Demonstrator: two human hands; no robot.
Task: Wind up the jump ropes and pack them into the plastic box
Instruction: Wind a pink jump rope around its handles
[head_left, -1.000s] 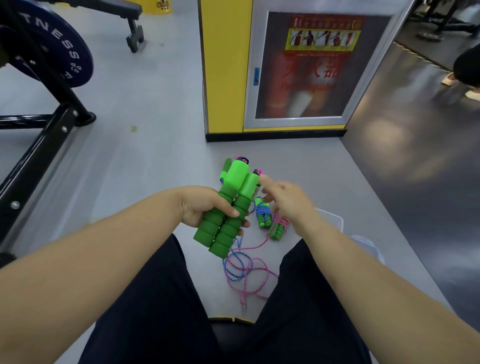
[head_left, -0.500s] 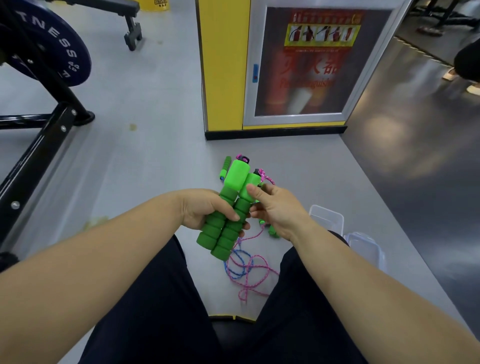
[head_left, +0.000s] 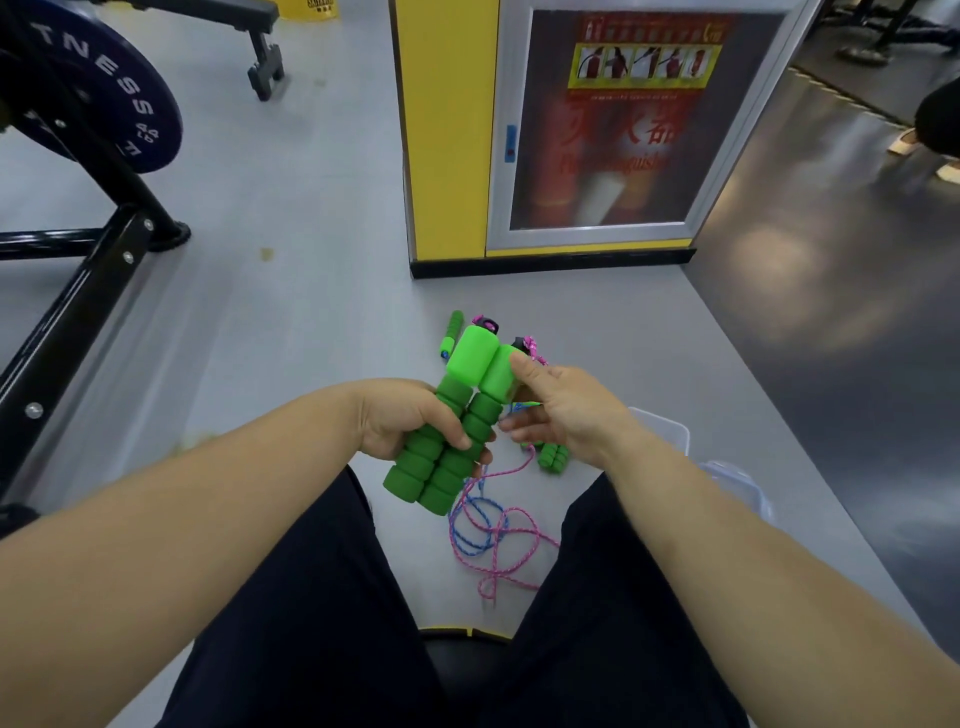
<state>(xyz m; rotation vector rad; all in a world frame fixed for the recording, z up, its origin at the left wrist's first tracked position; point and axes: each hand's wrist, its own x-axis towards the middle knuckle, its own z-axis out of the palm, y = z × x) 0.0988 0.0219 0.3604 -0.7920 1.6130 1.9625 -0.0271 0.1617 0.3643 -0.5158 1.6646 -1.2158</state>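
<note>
My left hand grips a pair of green foam jump-rope handles, held side by side and tilted up to the right. My right hand is just right of them, its thumb on the top of the right handle and its fingers curled round the pink and blue rope. That rope hangs down into loose loops on the floor between my knees. A wound rope with green handles lies on the floor under my right hand. The clear plastic box sits beyond my right wrist, mostly hidden.
Another green handle lies on the floor behind the held pair. A clear lid rests right of my forearm. A yellow fire-extinguisher cabinet stands ahead, and a black weight rack with a plate stands on the left.
My right hand came back from the wound rope on the floor to the top of the held handles and closed on the rope. My left hand stayed almost still.
</note>
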